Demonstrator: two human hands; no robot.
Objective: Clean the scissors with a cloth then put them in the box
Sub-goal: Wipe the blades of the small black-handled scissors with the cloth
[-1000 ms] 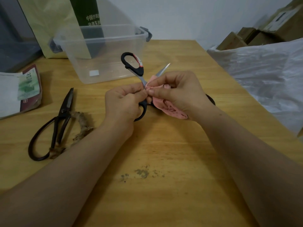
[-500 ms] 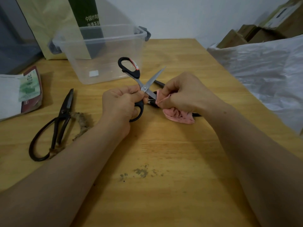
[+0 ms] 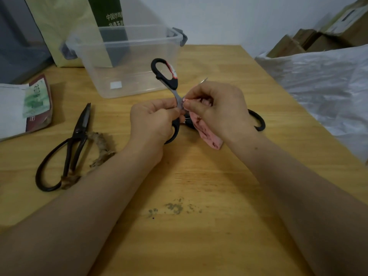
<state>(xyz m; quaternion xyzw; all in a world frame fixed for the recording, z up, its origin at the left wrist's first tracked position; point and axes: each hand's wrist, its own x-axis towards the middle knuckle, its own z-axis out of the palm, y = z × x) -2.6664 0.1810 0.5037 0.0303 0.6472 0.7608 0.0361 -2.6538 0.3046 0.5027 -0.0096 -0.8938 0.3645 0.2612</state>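
My left hand grips the lower handle of black-handled scissors, spread open, with the upper handle loop raised toward the box. My right hand pinches a pink cloth around one blade, right at the pivot; only the blade's tip shows above my knuckles. The clear plastic box stands open behind the hands. A second pair, old black iron scissors, lies flat on the table at the left. Another black handle loop lies on the table behind my right hand.
The wooden table has a dark stain near its front. A frayed brown scrap lies beside the iron scissors. A packet and papers sit at the left edge, a yellow-green bag behind the box, white plastic sheeting at right.
My right hand has slid the pink cloth back up along the blade to the pivot, covering most of the blade again. The left hand kept its grip on the handle.
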